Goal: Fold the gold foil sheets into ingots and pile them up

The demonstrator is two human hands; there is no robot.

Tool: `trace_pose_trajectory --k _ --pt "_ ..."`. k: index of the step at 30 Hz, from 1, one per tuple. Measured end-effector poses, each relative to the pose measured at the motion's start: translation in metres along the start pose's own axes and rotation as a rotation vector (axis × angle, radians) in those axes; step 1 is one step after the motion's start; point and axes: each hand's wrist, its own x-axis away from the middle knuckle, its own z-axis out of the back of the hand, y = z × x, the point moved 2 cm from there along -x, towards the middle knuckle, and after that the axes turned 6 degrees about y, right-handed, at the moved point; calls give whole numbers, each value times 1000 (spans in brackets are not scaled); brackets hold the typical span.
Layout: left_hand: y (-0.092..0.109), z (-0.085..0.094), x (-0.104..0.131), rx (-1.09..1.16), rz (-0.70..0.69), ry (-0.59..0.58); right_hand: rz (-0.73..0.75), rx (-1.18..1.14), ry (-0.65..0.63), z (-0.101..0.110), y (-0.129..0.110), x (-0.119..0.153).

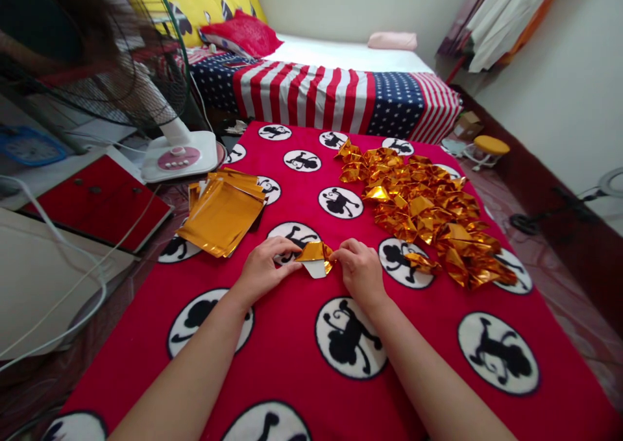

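As the left hand [263, 267] and right hand [361, 271] pinch a foil piece [312, 253], fingertips nearly closed, the apparent fold calls for even pressure.

No readable text, no legible labels, brands, numbers or signs on any visible surface

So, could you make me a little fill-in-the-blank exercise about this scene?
The left hand and right hand hold a partly folded foil piece, gold on one face and ____ on the other.
The stack of flat sheets lies on the person's ____ side.
The crumpled-looking foil heap lies on the person's ____ side.
The circles on the cloth show black ____.

Missing words: white; left; right; monkeys.
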Motion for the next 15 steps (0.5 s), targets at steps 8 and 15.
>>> trace_pose_trajectory --k 8,15 --pt "5 -7 -1 -87 6 73 -35 -25 21 4 -8 2" --pt "6 -10 1 -92 -80 109 13 -26 85 2 -6 4"
